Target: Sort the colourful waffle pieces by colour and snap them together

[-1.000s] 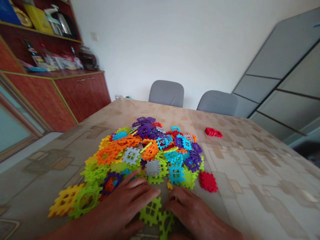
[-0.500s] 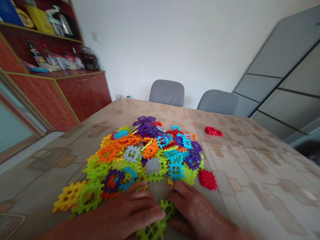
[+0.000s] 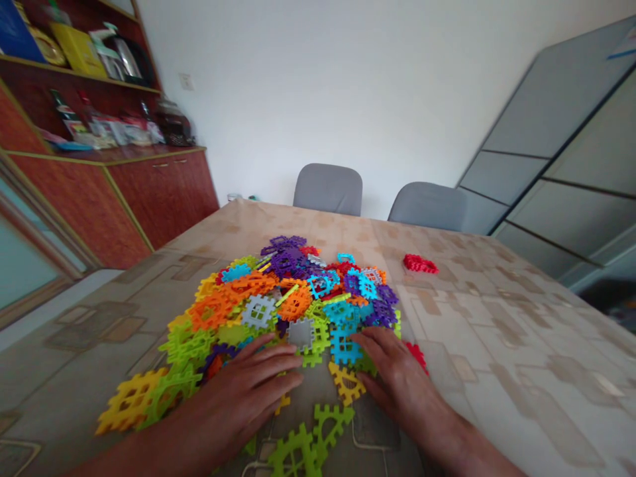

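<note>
A heap of interlocking plastic building tiles in many colours lies on the table. My left hand point(image 3: 248, 384), fingers spread, rests over the near left of the heap and hides some tiles. At the heap's near right is my right hand point(image 3: 395, 368), its fingertips by a cyan window tile point(image 3: 344, 344) and its thumb near a yellow arched tile point(image 3: 346, 383). Neither hand grips anything that I can see. A green window tile point(image 3: 297, 457) and a green arched tile point(image 3: 331, 424) lie close to me, between my forearms. A grey tile point(image 3: 301, 334) sits beyond my left fingertips.
A red tile point(image 3: 417, 354) shows partly behind my right hand, and a red stack of tiles point(image 3: 420, 264) lies farther back on the patterned tablecloth point(image 3: 497, 344). Two grey chairs point(image 3: 328, 189) stand at the far edge. A wooden cabinet point(image 3: 159, 205) is at the left.
Both hands have moved forward and away from the green tiles near me, which now lie uncovered on the table. The yellow arched tile has come into fuller view.
</note>
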Demonstrator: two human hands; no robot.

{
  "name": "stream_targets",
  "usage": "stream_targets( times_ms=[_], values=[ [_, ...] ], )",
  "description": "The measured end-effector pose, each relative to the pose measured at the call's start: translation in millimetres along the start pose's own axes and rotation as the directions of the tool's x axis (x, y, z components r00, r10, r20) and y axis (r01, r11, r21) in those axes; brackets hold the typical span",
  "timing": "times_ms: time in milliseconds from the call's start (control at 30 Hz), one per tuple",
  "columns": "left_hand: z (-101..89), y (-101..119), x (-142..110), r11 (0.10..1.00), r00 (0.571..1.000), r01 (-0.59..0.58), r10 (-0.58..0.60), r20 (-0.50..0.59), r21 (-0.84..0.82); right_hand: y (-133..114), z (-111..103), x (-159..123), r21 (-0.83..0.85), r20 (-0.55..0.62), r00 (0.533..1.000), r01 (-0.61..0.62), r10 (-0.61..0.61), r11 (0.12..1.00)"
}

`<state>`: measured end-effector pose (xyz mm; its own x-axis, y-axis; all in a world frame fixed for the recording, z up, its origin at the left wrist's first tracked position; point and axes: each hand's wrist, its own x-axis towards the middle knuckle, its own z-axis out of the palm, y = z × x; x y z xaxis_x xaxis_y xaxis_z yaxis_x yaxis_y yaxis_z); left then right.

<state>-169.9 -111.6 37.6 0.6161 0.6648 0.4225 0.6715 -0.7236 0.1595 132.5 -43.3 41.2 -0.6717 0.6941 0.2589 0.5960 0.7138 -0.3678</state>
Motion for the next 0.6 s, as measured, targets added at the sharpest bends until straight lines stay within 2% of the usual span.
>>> stream_targets(
  times_ms=[200, 367, 433, 500, 600],
  values=[
    [-9.5, -4.3, 10.8, 0.999, 0.999, 0.003, -0.002, -0.035, 0.035, -5.4, -5.4, 11.3, 0.059, 0.065, 0.998, -0.005, 0.002, 0.998],
    [-21.9, -15.4, 25.0, 0.997, 0.994, 0.051, -0.045, -0.1, 0.055, -1.0, -12.8, 19.5, 0.08, 0.031, 0.999, -0.018, 0.015, 0.997],
    [-23.5, -11.7, 37.5, 0.999, 0.998, 0.028, -0.026, -0.061, 0.035, 3.8, -13.2, 25.2, 0.07, 0.006, 1.0, -0.012, 0.012, 0.997],
    [-21.7, -4.1, 53.1, 1.0, 1.0, 0.009, -0.009, 0.024, 0.002, 7.6, -11.9, 32.9, 0.069, -0.022, 1.0, 0.007, -0.006, 0.998],
    [-12.5, 4.3, 71.7, 0.999, 0.993, 0.037, -0.035, 0.112, -0.018, 9.7, -7.9, 44.8, 0.092, -0.034, 0.998, 0.057, -0.054, 0.994]
  ],
)
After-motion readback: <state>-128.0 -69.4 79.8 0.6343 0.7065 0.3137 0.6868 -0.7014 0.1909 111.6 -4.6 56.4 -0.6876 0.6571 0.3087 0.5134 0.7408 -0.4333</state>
